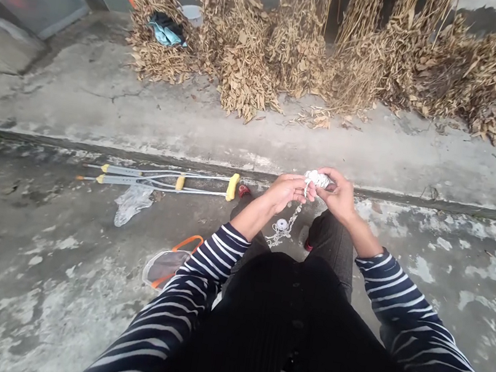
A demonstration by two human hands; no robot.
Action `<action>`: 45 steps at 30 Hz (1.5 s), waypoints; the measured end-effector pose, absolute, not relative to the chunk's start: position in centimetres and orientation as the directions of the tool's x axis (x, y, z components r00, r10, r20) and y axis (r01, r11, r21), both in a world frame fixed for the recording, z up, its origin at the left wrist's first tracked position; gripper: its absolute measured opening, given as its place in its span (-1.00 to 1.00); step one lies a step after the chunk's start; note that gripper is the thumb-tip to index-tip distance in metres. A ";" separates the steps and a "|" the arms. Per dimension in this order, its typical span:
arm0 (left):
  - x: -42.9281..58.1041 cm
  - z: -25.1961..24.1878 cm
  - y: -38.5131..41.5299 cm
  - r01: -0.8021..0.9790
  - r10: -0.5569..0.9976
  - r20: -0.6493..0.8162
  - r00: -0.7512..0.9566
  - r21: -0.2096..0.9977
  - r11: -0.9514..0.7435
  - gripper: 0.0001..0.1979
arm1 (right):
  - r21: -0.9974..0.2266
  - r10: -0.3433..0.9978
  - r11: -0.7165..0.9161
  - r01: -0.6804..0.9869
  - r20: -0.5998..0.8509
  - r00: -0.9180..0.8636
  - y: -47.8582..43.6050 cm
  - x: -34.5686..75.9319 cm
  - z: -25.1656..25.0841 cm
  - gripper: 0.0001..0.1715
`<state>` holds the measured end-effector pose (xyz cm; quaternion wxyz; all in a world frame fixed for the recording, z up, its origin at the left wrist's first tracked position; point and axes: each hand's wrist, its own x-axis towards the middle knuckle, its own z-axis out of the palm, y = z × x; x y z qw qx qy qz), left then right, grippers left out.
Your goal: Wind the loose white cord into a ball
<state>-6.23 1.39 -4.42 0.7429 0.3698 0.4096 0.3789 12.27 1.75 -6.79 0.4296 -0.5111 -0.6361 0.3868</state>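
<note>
Both my hands meet in front of my knees, above the concrete ground. My right hand (340, 195) is closed round a small white bundle (317, 178) of string or beads. My left hand (288, 191) pinches the same white bundle from the left. A thin white strand hangs down from it to a loose white heap (279, 233) on the ground, with a small round spool (282, 224) lying in it. What the bundle is made of I cannot tell. My arms wear dark sleeves with white stripes.
Two grey crutches (160, 180) with yellow pads lie on the ground to the left, a clear plastic bag (132, 203) beside them. A net bag with orange handles (169, 263) sits by my left elbow. Bundles of dry leafy stalks (323, 54) lean against the far wall.
</note>
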 end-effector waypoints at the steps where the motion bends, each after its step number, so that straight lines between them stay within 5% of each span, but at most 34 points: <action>1: -6.2 -4.6 1.3 -0.266 0.866 -0.325 0.380 0.858 0.439 -0.90 | -0.945 0.984 0.160 0.286 0.130 -0.121 1.6 12.5 -6.7 -0.47; 7: -6.1 -5.1 0.9 -0.246 0.837 -0.339 0.429 0.848 0.469 -0.88 | -0.991 0.978 0.051 0.123 0.025 -0.207 0.9 13.3 -6.6 -0.35; 14: -6.3 -4.8 0.8 -0.172 0.813 -0.351 0.465 0.865 0.472 -0.90 | -0.943 0.990 0.060 0.328 0.013 -0.141 0.2 12.5 -7.5 -0.39; 24: -7.8 -4.2 2.4 0.097 0.731 -0.377 0.569 0.913 0.395 -0.85 | -0.683 0.961 0.261 0.682 0.252 -0.116 1.6 14.3 -6.0 -0.52; 33: -6.9 -5.7 4.3 0.500 0.669 -0.552 0.499 0.813 0.298 -0.76 | -0.279 0.798 0.591 0.757 0.340 -0.497 0.9 14.7 -3.0 -0.57; 45: -10.5 -7.4 3.9 0.240 0.494 -0.420 0.762 0.890 0.387 -0.65 | -0.046 0.844 0.530 0.846 0.127 -0.522 4.5 19.4 1.4 -0.55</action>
